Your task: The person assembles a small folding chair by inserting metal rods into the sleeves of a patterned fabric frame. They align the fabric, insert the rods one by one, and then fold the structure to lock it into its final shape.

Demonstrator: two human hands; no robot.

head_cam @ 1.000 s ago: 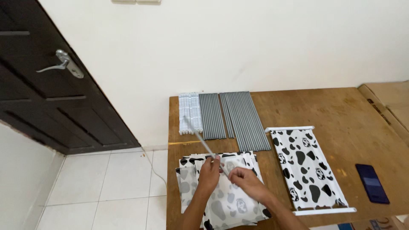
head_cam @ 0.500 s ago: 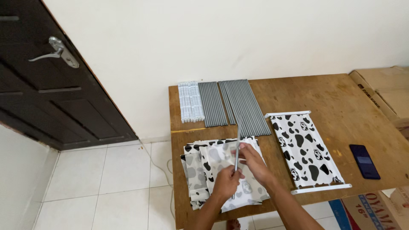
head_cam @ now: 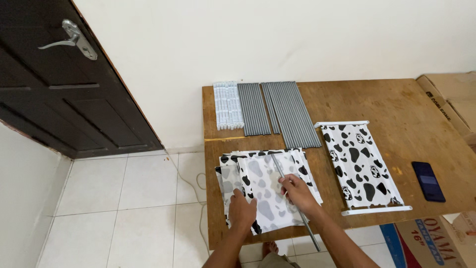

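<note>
Now a grey rod (head_cam: 292, 203) was gripped by the right hand (head_cam: 297, 194), fingers closed round it, over cow-print fabric (head_cam: 265, 191) pressed flat by the open left hand (head_cam: 242, 212) near the worktop's (head_cam: 406, 99) front edge; one panel (head_cam: 361, 167) lay finished, many rods (head_cam: 277, 111) unused.

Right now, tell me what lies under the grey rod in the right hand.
The grey rod lies across a stack of cow-print fabric sheets on the wooden table. The right hand covers its middle; the sheets hide the tabletop beneath.

My left hand (head_cam: 242, 212) flat, palm down, fingers together, pressing. My right hand (head_cam: 297, 194) curled, fingers pinched closed in grip. Both forearms bare, reaching forward from bottom edge.
</note>
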